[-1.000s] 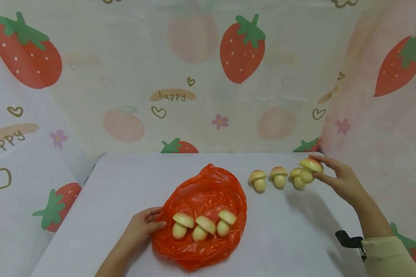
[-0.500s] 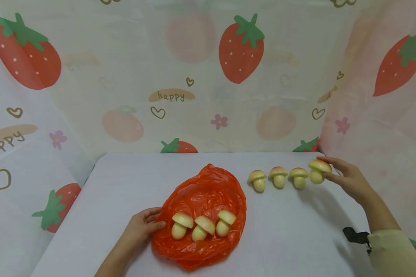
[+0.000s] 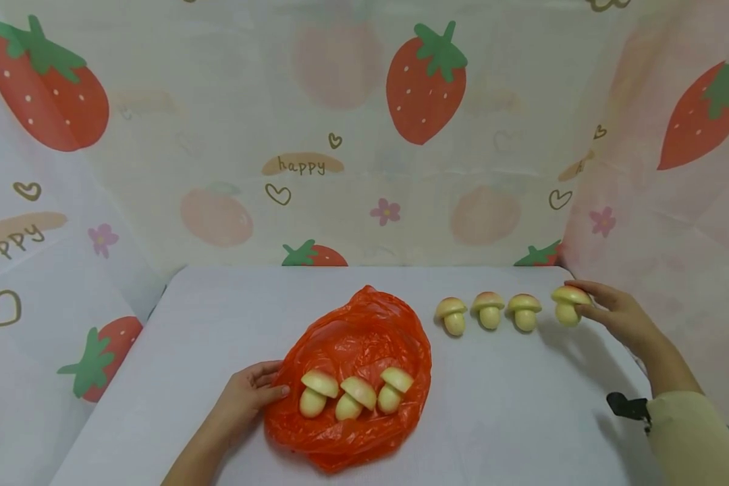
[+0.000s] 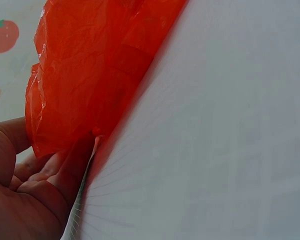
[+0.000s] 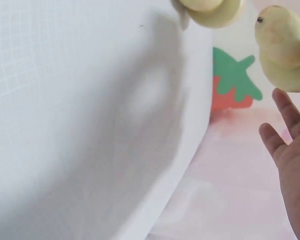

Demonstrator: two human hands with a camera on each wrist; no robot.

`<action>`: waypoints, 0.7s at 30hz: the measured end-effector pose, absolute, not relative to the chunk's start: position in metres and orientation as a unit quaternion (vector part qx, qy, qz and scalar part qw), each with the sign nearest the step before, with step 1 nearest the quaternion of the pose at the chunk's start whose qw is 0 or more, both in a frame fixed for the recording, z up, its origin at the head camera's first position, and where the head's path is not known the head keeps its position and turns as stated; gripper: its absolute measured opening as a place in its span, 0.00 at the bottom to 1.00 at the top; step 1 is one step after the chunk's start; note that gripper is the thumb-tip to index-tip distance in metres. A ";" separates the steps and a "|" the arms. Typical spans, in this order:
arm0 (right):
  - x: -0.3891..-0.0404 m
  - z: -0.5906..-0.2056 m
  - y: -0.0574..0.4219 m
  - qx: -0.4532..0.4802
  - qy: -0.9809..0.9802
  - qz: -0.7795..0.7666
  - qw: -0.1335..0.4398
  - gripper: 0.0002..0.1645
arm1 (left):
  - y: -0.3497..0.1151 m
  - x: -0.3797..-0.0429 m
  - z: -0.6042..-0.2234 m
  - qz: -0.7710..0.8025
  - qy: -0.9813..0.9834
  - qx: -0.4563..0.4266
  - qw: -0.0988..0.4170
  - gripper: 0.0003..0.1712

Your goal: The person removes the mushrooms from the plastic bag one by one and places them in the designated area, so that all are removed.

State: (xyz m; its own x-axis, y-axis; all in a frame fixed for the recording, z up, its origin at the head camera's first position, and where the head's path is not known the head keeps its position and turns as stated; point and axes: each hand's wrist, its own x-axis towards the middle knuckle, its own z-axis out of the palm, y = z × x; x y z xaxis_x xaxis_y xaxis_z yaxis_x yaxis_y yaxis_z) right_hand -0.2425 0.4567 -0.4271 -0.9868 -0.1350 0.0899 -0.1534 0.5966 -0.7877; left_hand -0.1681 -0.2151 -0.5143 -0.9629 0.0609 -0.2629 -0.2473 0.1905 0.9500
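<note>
At the far right of the table, my right hand (image 3: pixel 622 316) pinches a toy mushroom (image 3: pixel 568 317) with a reddish-yellow cap, thumb and fingers at its right side. The right wrist view shows this mushroom (image 5: pixel 285 42) over the spread lower fingers. To its left, three similar mushrooms (image 3: pixel 525 312) stand apart in a row. My left hand (image 3: pixel 246 398) grips the left rim of an open red plastic bag (image 3: pixel 352 337), thumb over the edge and fingers outside. In the left wrist view some fingertips hide behind the bag film (image 4: pixel 95 75). Three mushrooms (image 3: pixel 356 398) lie inside the bag.
A white cloth covers the table (image 3: pixel 498 412). Strawberry-print curtains (image 3: pixel 352 101) enclose the back and both sides, close behind the right hand. A black device (image 3: pixel 627 406) sits by the right sleeve (image 3: pixel 692 432).
My right hand has moved the mushroom rightward and slightly lower, from overlapping the row's last mushroom to a gap beside it. My left hand and the bag have stayed put.
</note>
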 end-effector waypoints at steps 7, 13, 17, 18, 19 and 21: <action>-0.249 -0.442 0.465 0.083 -0.894 0.439 0.010 0.33 | -0.216 -0.168 -0.515 0.632 0.763 -0.061 0.117 0.34; -0.259 -0.454 0.472 0.084 -0.898 0.433 0.000 0.33 | -0.216 -0.167 -0.514 0.627 0.768 -0.064 0.117 0.35; -0.266 -0.462 0.475 0.081 -0.904 0.420 0.003 0.33 | -0.216 -0.168 -0.513 0.627 0.768 -0.060 0.117 0.35; -0.267 -0.463 0.476 0.080 -0.907 0.414 0.003 0.33 | -0.216 -0.168 -0.513 0.628 0.767 -0.058 0.118 0.35; -0.268 -0.464 0.476 0.081 -0.909 0.409 0.003 0.33 | -0.216 -0.168 -0.512 0.629 0.766 -0.056 0.118 0.35; -0.269 -0.466 0.477 0.083 -0.913 0.400 0.006 0.32 | -0.216 -0.168 -0.512 0.633 0.763 -0.053 0.118 0.34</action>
State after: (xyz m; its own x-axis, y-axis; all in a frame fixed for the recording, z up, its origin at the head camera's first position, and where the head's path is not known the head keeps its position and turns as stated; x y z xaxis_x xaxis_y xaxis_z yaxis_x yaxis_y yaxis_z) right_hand -0.2689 0.4767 -0.4657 -0.9862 -0.1464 0.0777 -0.1564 0.6664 -0.7290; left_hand -0.1678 -0.2164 -0.5121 -0.9665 0.0675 -0.2475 -0.2307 0.1928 0.9537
